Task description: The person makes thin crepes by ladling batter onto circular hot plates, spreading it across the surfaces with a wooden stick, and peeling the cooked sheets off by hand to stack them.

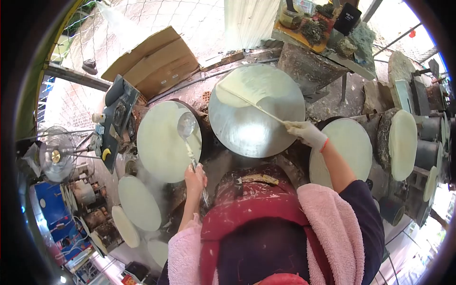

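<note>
My left hand [195, 179] is bare and wrapped round the handle of a metal ladle [186, 125], whose bowl hangs over the left round griddle, covered by a pale batter sheet [159, 154]. In my gloved right hand [308, 135] is a long thin wooden spreader stick [256, 105]. It reaches across the middle griddle [232, 128]. Pale wet batter [251, 83] lies on the far part of that griddle, and its near part shows bare shiny metal. Batter smears coat the ladle's handle.
A right griddle [341, 152] carries another pale sheet, partly behind my right forearm. More round griddles stand at both sides. Behind are a cardboard sheet [154, 61] and a stand [327, 50] with a jar and a dark device. A fan [57, 154] stands far left.
</note>
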Available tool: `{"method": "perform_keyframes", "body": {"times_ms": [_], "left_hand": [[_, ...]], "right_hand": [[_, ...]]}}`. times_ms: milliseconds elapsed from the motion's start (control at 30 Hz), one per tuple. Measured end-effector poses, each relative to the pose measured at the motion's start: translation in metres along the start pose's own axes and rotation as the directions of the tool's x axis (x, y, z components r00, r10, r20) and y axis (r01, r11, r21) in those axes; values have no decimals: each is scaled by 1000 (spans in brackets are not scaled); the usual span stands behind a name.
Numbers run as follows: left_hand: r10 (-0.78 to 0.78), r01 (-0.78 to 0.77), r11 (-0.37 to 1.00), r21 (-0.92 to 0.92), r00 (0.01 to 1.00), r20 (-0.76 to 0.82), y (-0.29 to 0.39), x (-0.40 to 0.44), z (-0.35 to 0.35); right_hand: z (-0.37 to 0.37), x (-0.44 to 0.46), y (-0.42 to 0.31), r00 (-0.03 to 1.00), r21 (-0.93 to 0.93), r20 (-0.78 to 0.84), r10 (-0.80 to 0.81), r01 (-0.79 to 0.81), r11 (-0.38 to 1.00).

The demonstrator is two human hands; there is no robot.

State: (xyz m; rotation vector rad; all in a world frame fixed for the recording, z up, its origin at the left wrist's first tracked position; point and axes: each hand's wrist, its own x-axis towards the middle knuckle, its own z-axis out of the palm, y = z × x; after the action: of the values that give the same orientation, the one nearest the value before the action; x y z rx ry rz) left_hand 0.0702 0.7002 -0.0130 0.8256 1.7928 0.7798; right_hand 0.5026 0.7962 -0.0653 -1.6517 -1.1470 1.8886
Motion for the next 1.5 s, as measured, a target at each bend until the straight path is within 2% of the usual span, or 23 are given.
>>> {"method": "perform_keyframes", "body": {"times_ms": [67, 100, 133, 300, 400, 467, 533, 567, 700, 800, 833, 900, 1000, 1067, 1100, 1200, 1233, 1300, 1333, 1400, 1433, 1467, 1500], "left_hand": [[-7, 7, 1000, 9, 1000, -19, 3, -7, 2], [-4, 5, 1000, 21, 1000, -26, 5, -10, 3], [0, 1, 1000, 30, 999, -34, 5, -12, 5], [-38, 38, 999, 17, 999, -22, -6, -26, 2], [-47, 48, 999, 15, 999, -22, -12, -29, 1], [-48, 49, 999, 20, 998, -38, -22, -29, -5], [-45, 47, 999, 24, 997, -65, -28, -14, -6], [-8, 13, 997, 79, 998, -67, -32, -3, -6], [178, -139, 922, 361, 981, -78, -30, 42, -2], [464, -366, 724, 585, 886, -20, -29, 71, 10], [563, -439, 621, 650, 826, 20, -27, 77, 13], [504, -380, 596, 708, 863, 39, -20, 86, 21], [428, -325, 525, 786, 900, 87, -9, 79, 30], [402, -337, 466, 818, 905, 143, -9, 68, 26], [399, -363, 437, 823, 898, 185, -13, 58, 21], [335, -399, 403, 823, 902, 273, -28, 20, 7], [306, -404, 402, 822, 905, 295, -34, 5, 2], [258, -428, 414, 803, 901, 348, -49, -25, 0], [156, -404, 430, 808, 914, 374, -80, -41, 5], [185, -491, 546, 679, 861, 474, -77, -54, 13], [229, -544, 599, 587, 819, 526, -74, -49, 13], [275, -590, 644, 487, 773, 572, -69, -39, 12], [305, -595, 673, 438, 764, 569, -55, -33, 5]], "right_hand": [[-31, 16, 16, 984, -135, -42, -171, 164, 977], [-30, -4, -28, 986, -173, -138, -96, 71, 982], [-41, 8, -27, 984, -93, -165, -62, 47, 995], [-17, 12, -31, 977, -135, 153, 150, -130, 982], [-23, 24, 5, 967, -41, 249, 49, -40, 998], [-40, 15, -28, 981, -264, 186, -57, 105, 959], [-47, 41, -26, 972, -317, -4, -233, 220, 922], [-54, 76, -1, 966, -203, 14, -260, 257, 945], [-30, 38, -45, 946, -297, 294, 136, -45, 954], [-33, 1, -46, 946, -251, 287, 153, -80, 965], [-50, 8, -32, 953, -263, 292, 85, -6, 965], [-68, 39, -5, 965, -283, 155, -213, 250, 926], [-71, 90, 20, 943, -268, 130, -307, 331, 905], [-40, 57, -42, 963, -361, 268, -3, 103, 927], [-24, 34, -63, 956, -413, 266, 124, -3, 911], [-23, 29, -25, 928, -396, 329, 176, -34, 917], [-21, 14, -15, 911, -265, 380, 159, -57, 962], [-25, -18, 6, 939, -367, 322, 121, 7, 930], [-13, -45, 23, 962, -263, 246, 120, -53, 963], [11, -93, 53, 985, -46, 111, 135, -130, 990], [37, -113, 58, 969, 295, 175, 175, -221, 929], [69, -124, 57, 953, 596, 243, 183, -295, 747], [99, -120, 59, 969, 626, 204, 141, -240, 742]]}}
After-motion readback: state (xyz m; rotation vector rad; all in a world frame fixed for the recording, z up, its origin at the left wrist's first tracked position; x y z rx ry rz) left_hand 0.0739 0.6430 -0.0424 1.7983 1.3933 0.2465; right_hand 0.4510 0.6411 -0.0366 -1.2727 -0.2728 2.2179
